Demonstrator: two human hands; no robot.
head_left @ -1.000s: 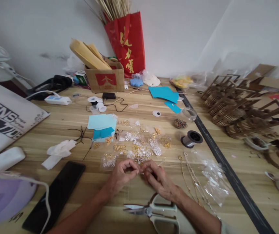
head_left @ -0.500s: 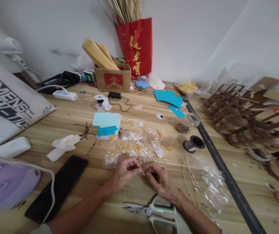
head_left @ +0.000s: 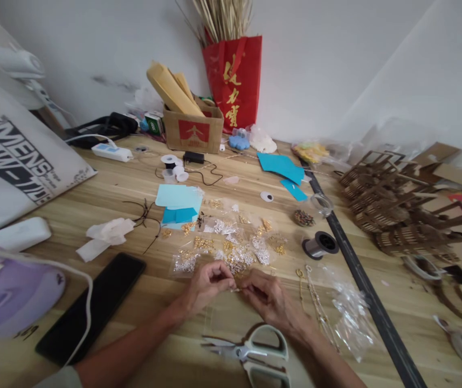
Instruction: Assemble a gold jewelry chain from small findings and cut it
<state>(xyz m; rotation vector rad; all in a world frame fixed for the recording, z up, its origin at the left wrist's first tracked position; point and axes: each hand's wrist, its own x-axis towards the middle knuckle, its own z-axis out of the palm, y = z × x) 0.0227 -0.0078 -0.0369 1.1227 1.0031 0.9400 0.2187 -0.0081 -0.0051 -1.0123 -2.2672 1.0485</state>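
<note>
Near the front middle of the wooden table (head_left: 182, 345), my left hand (head_left: 210, 283) is closed in a pinch at its fingertips. Beside it, my right hand (head_left: 267, 293) pinches too, its fingertips almost meeting the left ones. Between them is something small and thin, too tiny to make out. Just beyond the hands lie silver beads (head_left: 236, 256) and gold beads (head_left: 204, 243) on clear bags. Pale green scissors (head_left: 250, 353) lie partly open below the right hand. Gold and silver chains (head_left: 315, 296) stretch out right of that hand.
A black phone (head_left: 93, 307) and a purple device (head_left: 24, 302) with a white cord are at left. A wire spool (head_left: 320, 245), a clear plastic bag (head_left: 354, 312) and brown wooden pieces (head_left: 396, 199) stand at right. A cardboard box (head_left: 193, 129) and red bag (head_left: 236, 81) are behind.
The view has shifted slightly. My right fingertips have moved a little away from the left ones, and the small thing shows between them.
</note>
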